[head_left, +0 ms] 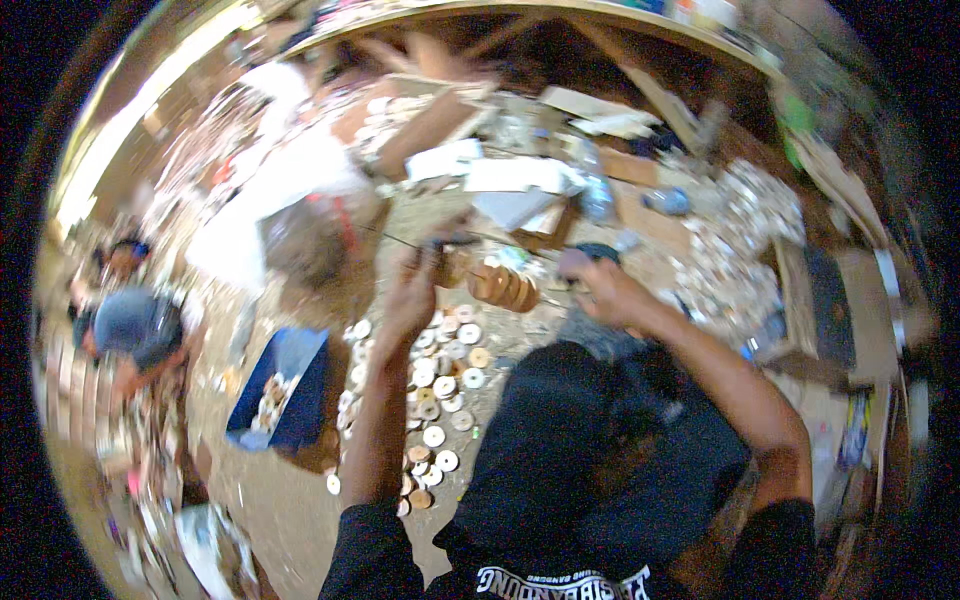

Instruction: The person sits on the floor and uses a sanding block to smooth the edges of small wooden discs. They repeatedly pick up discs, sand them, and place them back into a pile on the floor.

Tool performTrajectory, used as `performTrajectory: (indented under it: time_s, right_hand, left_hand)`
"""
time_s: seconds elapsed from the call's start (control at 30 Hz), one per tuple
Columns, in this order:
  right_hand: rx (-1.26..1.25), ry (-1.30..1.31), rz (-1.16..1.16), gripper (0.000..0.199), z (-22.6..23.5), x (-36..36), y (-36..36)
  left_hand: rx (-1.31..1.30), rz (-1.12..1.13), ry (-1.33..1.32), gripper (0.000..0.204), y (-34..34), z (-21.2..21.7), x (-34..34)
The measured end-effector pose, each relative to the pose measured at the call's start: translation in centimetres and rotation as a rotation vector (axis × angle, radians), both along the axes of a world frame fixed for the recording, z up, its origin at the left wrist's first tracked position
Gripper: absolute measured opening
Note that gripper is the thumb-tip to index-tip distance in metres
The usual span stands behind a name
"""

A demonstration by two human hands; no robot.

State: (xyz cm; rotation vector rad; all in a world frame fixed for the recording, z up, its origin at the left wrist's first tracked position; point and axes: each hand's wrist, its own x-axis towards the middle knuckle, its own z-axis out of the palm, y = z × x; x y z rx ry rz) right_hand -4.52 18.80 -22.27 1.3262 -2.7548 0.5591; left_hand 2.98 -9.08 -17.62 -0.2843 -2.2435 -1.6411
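Observation:
My left hand is raised ahead of me, its fingers closed around a thin dark rod or wire. Between my two hands hangs a short row of round tan wooden discs, apparently threaded on a thin line; blur hides how they are joined. My right hand is bent inward at the right end of this row, fingers curled, with a small dark thing at the fingertips that I cannot make out. Below my left hand, many pale discs with centre holes lie spread on the floor.
A blue bin with pale pieces stands left of the discs. Farther left are a large white plastic bag and a grey rounded object. Plastic bottles and a heap of pale scraps lie right. A wooden bench edge crosses the back.

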Motion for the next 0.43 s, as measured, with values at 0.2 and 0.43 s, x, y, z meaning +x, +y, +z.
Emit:
performTrajectory:
  time_s: [0.2, 0.43]
  right_hand:
    - [-0.407, 0.088, -0.557, 0.032, 9.1, -1.0, 14.0]
    - [-0.764, 0.467, -0.998, 0.031, 13.3, 7.6, 29.9]
  left_hand:
    - [-0.368, -0.271, 0.281, 0.035, 6.9, 7.9, -8.2]
    - [0.186, -0.397, 0.212, 0.067, 24.4, 29.3, -17.5]
